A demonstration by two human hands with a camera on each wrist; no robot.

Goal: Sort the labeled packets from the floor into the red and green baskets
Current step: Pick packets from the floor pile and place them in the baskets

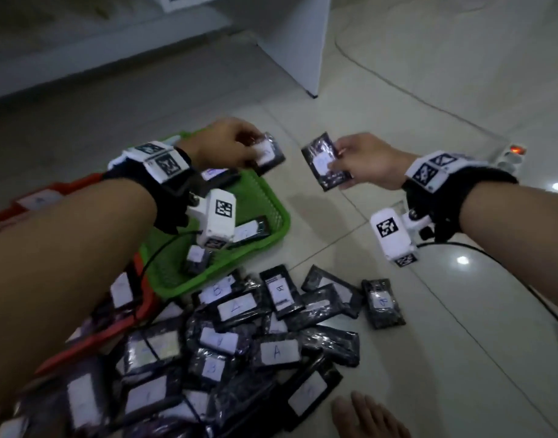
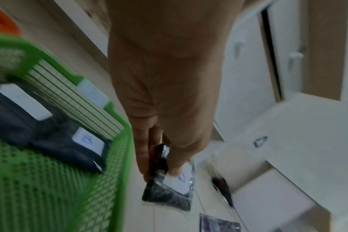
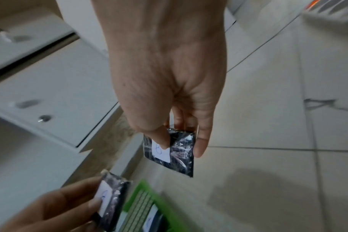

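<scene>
Near: heap of labeled packets (image 1: 271, 336) on tiled floor (image 1: 429, 311). Farther, left hand (image 1: 222, 147) pinching 1 packet (image 1: 269, 151) above green basket (image 1: 265, 203); right hand (image 1: 364, 161) pinching another packet (image 1: 323, 161); red basket (image 1: 81, 181) left.

Handwritten letters stand on white stickers on the dark packets. In the pile at the lower middle of the head view, one packet (image 1: 279, 351) reads "A", another (image 1: 239, 306) above it also reads "A", and one (image 1: 217, 290) near the green basket (image 1: 271, 197) reads "B". In the right wrist view, the packet (image 3: 171, 150) pinched by the right hand (image 3: 165, 78) shows "B". Other stickers are too blurred to read.
</scene>
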